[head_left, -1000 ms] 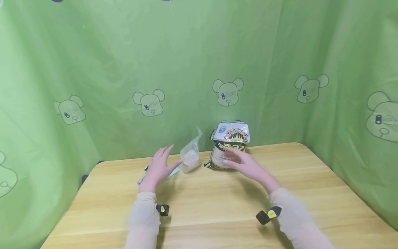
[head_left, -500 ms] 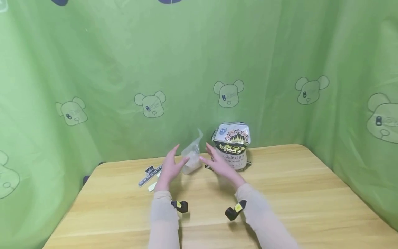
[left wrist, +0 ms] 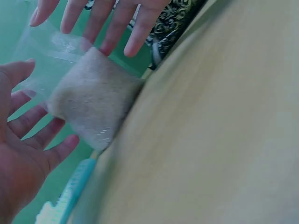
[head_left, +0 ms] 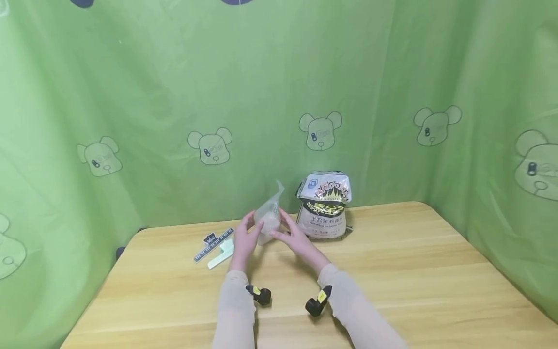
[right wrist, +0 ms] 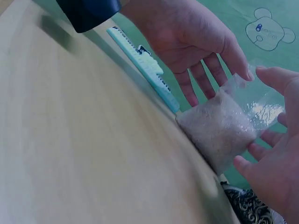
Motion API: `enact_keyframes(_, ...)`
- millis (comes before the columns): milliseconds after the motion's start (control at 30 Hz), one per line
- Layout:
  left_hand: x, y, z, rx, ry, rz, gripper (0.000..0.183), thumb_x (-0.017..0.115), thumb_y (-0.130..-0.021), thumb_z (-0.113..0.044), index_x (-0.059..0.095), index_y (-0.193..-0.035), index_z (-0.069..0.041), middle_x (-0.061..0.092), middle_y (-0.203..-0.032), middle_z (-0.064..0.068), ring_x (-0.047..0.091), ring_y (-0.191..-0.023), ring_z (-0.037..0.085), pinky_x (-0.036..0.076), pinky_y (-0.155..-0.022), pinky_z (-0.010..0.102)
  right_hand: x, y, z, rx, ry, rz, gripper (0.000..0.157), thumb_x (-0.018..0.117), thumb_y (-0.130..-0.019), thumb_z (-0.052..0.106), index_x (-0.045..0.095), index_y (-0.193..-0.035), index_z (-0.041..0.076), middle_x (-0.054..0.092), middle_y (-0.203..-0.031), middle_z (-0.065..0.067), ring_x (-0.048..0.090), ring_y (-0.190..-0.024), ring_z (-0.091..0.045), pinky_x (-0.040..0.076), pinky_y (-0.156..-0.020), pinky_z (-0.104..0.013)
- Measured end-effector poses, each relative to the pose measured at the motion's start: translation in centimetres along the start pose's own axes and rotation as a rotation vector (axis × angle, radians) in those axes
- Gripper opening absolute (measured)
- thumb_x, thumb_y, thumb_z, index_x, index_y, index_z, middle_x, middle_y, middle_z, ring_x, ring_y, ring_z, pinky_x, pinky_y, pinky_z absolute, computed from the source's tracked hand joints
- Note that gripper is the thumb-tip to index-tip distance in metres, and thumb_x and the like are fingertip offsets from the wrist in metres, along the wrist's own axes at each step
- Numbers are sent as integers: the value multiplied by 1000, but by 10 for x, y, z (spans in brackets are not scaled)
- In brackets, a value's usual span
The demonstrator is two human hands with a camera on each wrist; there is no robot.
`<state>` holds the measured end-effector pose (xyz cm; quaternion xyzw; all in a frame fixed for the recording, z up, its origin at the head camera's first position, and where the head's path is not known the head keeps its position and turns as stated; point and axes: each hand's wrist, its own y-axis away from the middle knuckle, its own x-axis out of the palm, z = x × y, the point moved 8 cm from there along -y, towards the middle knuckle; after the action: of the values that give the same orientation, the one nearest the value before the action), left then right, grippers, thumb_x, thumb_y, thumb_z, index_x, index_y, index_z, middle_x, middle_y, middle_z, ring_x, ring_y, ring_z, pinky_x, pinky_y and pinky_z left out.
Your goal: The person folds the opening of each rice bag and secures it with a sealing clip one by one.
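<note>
A clear plastic bag (head_left: 270, 220) partly filled with pale grains stands on the wooden table, its loose top sticking up. My left hand (head_left: 246, 240) is at its left side and my right hand (head_left: 301, 240) at its right. In the left wrist view, the left hand (left wrist: 23, 158) has its fingers spread and loosely bent along the clear plastic (left wrist: 96, 95). The right wrist view has the right hand (right wrist: 280, 154) beside the upper part, fingers relaxed and partly behind it. Neither hand visibly grips the bag; how firmly they touch it is unclear.
A large printed jasmine rice bag (head_left: 324, 223) stands just right of the hands. Left of them lie a dark clip with a piano-key pattern (head_left: 214, 245) and a mint green clip (head_left: 221, 255). A green curtain (head_left: 261, 97) hangs behind the table (head_left: 392, 291).
Both hands have come inward from either side to the small plastic bag. The two clips, partly covered by the left hand before, now show more fully. The bags have not visibly moved.
</note>
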<state>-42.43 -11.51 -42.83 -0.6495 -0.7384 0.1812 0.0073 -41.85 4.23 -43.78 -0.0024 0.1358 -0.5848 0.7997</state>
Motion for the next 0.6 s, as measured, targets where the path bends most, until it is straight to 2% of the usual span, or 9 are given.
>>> enact_keyframes(100, 2, -1, 5, -28, 41, -13, 45, 59, -96, -29, 53, -136, -9, 58, -137, 14, 53, -130, 31, 37, -113, 51, -3, 1, -3, -3, -7, -9, 84, 66, -92, 29, 13, -156, 30, 22, -162, -10, 26, -147, -37, 25, -117, -58)
enact_keyframes(200, 3, -1, 9, -54, 61, -30, 43, 58, -97, -30, 56, -133, -8, 59, -135, 15, 53, -129, 31, 40, -112, 49, -3, 2, -9, 5, -5, 21, 87, 67, -91, 29, 11, -157, 25, 20, -163, -10, 27, -147, -37, 27, -117, -57)
enact_keyframes(400, 1, -3, 10, -63, 70, -33, 42, 58, -97, -31, 57, -132, -7, 61, -133, 17, 56, -125, 32, 43, -110, 46, -2, 4, -16, 22, -24, 48, 86, 67, -90, 24, 13, -157, 18, 16, -164, -11, 27, -146, -39, 28, -116, -57)
enact_keyframes(600, 0, -2, 12, -71, 58, -52, 38, 58, -97, -30, 61, -127, -7, 62, -130, 17, 58, -123, 33, 44, -108, 47, -2, 6, -19, 49, -25, 38, 85, 69, -89, 27, 18, -156, 20, 18, -163, -9, 31, -145, -36, 28, -116, -56)
